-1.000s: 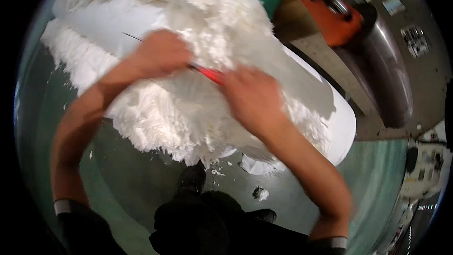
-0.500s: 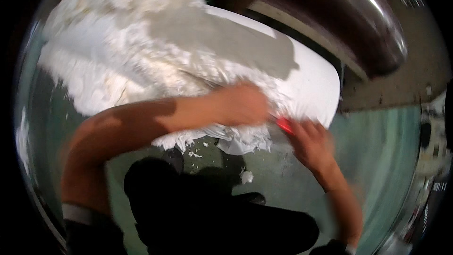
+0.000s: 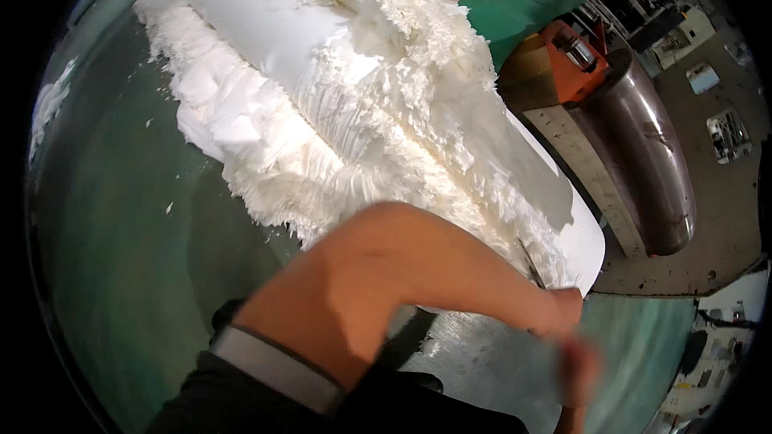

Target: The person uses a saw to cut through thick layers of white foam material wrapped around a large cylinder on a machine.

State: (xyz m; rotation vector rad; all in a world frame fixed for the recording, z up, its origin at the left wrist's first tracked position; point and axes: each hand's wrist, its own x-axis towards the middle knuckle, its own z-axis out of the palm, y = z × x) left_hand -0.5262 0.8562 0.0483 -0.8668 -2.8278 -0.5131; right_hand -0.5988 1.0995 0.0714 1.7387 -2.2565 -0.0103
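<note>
Roll, one; hands two: left hand, right hand, grips unclear.

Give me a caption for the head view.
Left hand holds a thin blade at a big white shredded paper roll's end.

White shredded paper lies on a green floor. Beyond it are an orange machine, a green cloth and a brown, perhaps metal, pipe.
</note>
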